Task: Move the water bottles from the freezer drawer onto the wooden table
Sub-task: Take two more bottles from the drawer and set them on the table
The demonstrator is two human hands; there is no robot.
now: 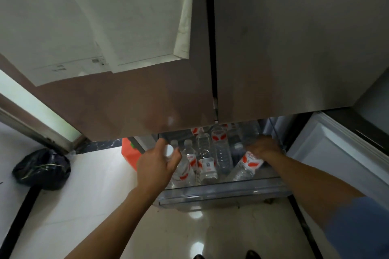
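The freezer drawer [223,194] is pulled out below the closed fridge doors and holds several clear water bottles with red-and-white labels. My left hand [156,164] curls around the neck of the white-capped leftmost bottle [183,171]. My right hand [263,146] reaches into the drawer's right side and closes over a bottle [247,166] lying slanted there. Between them stand more bottles, one with a white label [207,166]. The wooden table is out of view.
The tall fridge doors [273,48] hang just above the drawer. A black bag [42,169] lies on the pale floor at left, an orange object [129,152] beside the drawer, a white cabinet [341,153] at right. Glossy floor lies below the drawer.
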